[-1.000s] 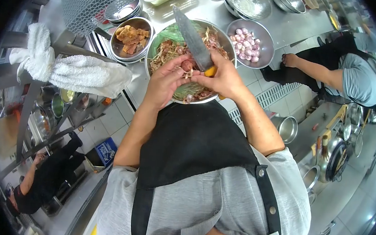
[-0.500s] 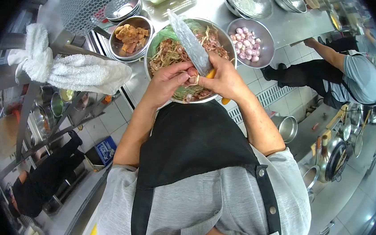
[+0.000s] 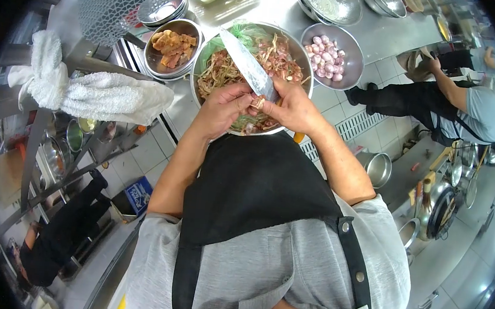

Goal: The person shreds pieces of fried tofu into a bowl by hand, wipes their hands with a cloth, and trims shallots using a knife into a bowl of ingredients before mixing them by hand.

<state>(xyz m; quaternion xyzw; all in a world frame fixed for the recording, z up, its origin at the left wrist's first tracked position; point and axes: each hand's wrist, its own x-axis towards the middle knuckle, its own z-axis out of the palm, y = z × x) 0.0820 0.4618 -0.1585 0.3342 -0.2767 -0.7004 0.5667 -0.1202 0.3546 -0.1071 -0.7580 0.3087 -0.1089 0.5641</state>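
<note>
My right hand is closed round a wide-bladed knife, its blade pointing up and left and its yellow handle end showing below the palm. My left hand pinches a small shallot, mostly hidden by the fingers, against the right thumb near the blade's heel. Both hands are over a large metal bowl that holds a green plastic bag and many reddish shallots with dry skins and roots. Right of it, a smaller metal bowl contains peeled pink shallots.
Left of the large bowl stands a bowl of orange-brown chunks. Stacked metal bowls are at the back of the steel counter. A white towel hangs at left. One person stands at right, another at lower left.
The knife blade has tilted slightly, and my fingers have closed further over the shallot. The person at right has moved an arm and now holds something brownish.
</note>
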